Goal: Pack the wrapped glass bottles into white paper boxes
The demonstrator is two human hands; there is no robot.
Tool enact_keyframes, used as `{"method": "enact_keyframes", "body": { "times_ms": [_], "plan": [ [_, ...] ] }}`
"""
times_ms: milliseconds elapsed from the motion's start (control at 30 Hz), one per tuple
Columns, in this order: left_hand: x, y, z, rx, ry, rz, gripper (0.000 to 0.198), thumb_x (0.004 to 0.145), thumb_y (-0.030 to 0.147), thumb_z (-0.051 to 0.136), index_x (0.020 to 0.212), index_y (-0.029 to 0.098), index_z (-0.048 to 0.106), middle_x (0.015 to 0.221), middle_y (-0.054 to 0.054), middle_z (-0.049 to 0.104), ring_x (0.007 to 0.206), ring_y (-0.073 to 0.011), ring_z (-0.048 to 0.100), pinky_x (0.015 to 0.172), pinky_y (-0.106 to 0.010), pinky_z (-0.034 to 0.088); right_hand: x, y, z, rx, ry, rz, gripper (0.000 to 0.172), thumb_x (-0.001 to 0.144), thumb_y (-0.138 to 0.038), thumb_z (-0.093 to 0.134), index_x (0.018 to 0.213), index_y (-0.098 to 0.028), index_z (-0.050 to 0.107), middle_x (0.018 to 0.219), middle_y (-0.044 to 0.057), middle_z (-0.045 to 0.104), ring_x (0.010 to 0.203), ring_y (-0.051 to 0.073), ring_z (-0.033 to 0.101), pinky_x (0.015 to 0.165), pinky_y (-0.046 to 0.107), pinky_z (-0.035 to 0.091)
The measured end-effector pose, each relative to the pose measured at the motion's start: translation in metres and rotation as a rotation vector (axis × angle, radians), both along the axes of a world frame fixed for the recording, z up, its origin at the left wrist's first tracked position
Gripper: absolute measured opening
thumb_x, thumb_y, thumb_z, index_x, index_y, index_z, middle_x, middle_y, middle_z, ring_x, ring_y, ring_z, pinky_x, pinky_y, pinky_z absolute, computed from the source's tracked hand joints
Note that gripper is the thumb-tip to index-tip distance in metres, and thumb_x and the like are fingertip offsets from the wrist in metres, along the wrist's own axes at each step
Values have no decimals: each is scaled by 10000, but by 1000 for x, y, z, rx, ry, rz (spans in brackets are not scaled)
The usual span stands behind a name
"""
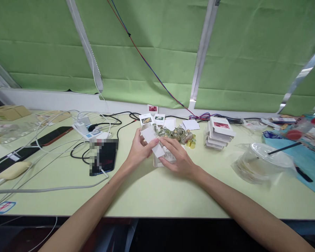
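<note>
A small white cardboard box (151,135) is tilted between my two hands above the table. My left hand (139,148) grips it from the left, with the thumb across its front. From the right, my right hand (180,157) holds its lower edge, fingers bent against it. Under my hands a second white box (157,163) with fine print is partly hidden. Just behind lie several small clear glass items (177,133) with greenish and brownish contents, too crowded to make out singly. Small yellow capped pieces (191,143) sit beside them.
White picture cards (146,119) stand at the back. To the right are a stack of white boxes (219,134) and a lidded plastic cup (267,157) with a straw. On the left are a phone (109,155), a power strip (90,131) and loose cables (63,189).
</note>
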State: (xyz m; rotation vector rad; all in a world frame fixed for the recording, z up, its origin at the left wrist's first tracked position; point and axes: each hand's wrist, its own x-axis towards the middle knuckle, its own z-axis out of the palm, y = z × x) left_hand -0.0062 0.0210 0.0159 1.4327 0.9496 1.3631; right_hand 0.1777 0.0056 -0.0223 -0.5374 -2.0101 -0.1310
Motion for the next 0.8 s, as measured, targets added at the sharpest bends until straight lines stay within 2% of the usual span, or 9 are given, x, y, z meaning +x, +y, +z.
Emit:
{"method": "enact_keyframes", "body": {
  "times_ms": [133, 367, 533, 667, 800],
  "plan": [
    [0, -1, 4, -10, -35, 26, 633, 659, 508, 849, 1073, 222, 466, 820, 30, 647, 450, -60, 517, 346, -165, 332, 0, -1, 0, -11, 6, -6, 726, 947, -273, 613, 1588, -274, 271, 1395, 153, 583, 1286, 280, 582, 1036, 478, 535],
    [0, -1, 6, -8, -49, 48, 628, 643, 499, 859, 1035, 223, 453, 861, 13, 667, 529, -93, 606, 446, -192, 449, 1, -2, 3, 11, -1, -26, 719, 956, -313, 595, 1586, -256, 254, 1383, 173, 582, 1264, 304, 584, 1004, 514, 545],
    [-1, -1, 1, 86, 61, 65, 635, 669, 436, 866, 1107, 237, 451, 996, -12, 677, 654, -122, 666, 558, -220, 529, 2, 1, 0, 32, 46, -47, 649, 983, -306, 532, 1574, -237, 273, 1404, 184, 566, 1291, 311, 562, 1017, 536, 527],
    [-2, -2, -4, 185, 185, 106, 717, 649, 398, 884, 1205, 250, 457, 1087, -47, 676, 676, -130, 664, 534, -206, 495, 2, 2, -2, 25, 105, -93, 622, 992, -301, 496, 1569, -249, 270, 1406, 175, 559, 1285, 318, 561, 1024, 551, 518],
    [-1, -4, -7, 269, 253, 134, 825, 622, 368, 904, 1297, 259, 442, 1122, -68, 684, 608, -106, 613, 460, -183, 405, 1, 0, 2, 94, 121, -101, 663, 980, -258, 498, 1583, -265, 224, 1419, 179, 540, 1300, 324, 553, 1011, 544, 523]
  ]
}}
